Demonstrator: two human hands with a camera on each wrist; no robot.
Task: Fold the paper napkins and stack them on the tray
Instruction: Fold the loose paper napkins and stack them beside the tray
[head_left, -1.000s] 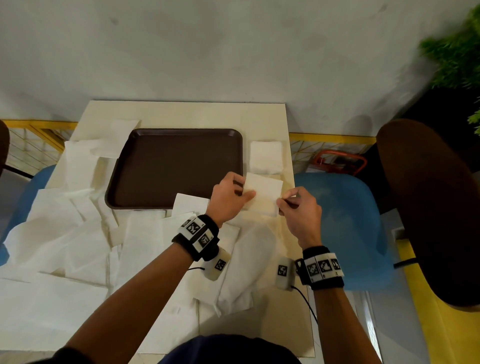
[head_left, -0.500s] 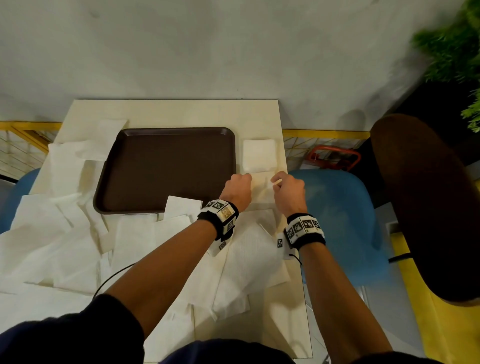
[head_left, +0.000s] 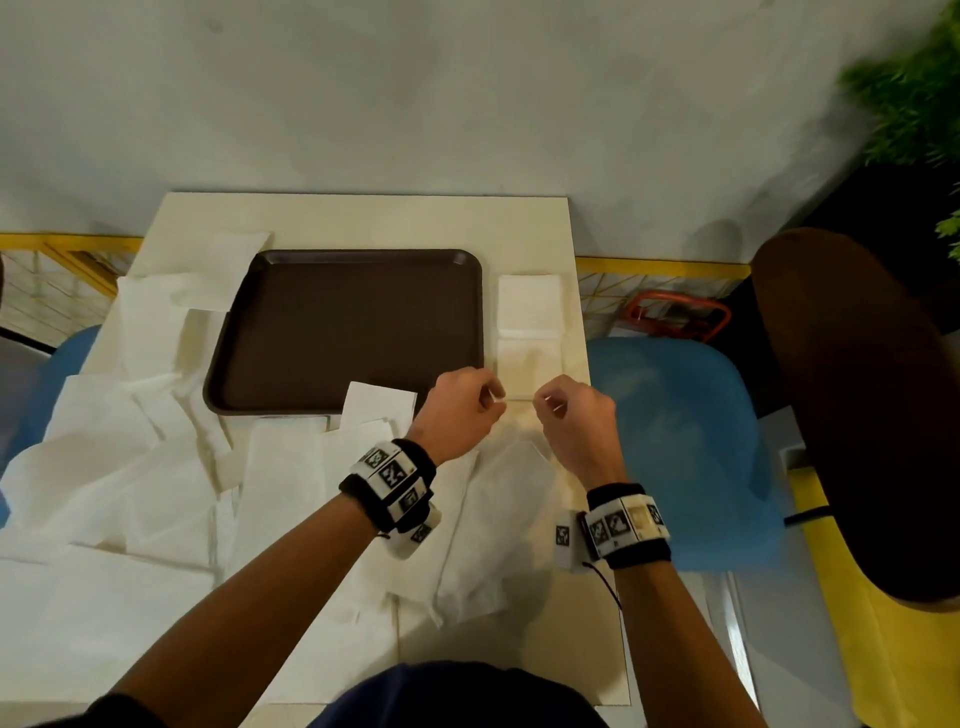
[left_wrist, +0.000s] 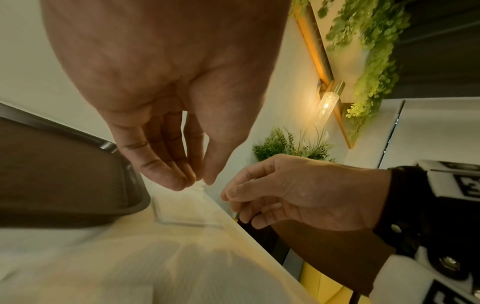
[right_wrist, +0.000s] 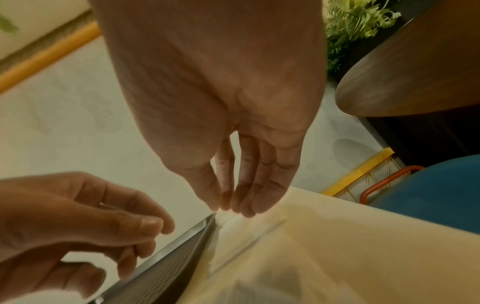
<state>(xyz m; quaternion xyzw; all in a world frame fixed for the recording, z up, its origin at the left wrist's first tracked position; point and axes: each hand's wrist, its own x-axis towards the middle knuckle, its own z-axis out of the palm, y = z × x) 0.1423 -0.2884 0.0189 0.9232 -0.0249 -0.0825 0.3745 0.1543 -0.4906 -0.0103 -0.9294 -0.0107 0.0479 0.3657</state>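
Head view: both hands have drawn back from the folded napkin (head_left: 527, 366), now lying flat on the bench (head_left: 363, 218) right of centre, beside the empty tray (head_left: 343, 260). Left hand (head_left: 460, 410) and right hand (head_left: 574, 418) hover, fingers loosely curled, holding nothing (fold apparently finished; stacking remains).

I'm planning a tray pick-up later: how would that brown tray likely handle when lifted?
The brown tray probably stays stiff: flat, with a raised rim. It looks fairly light, holding nothing. A napkin overlapping its near edge may slide off when it moves.
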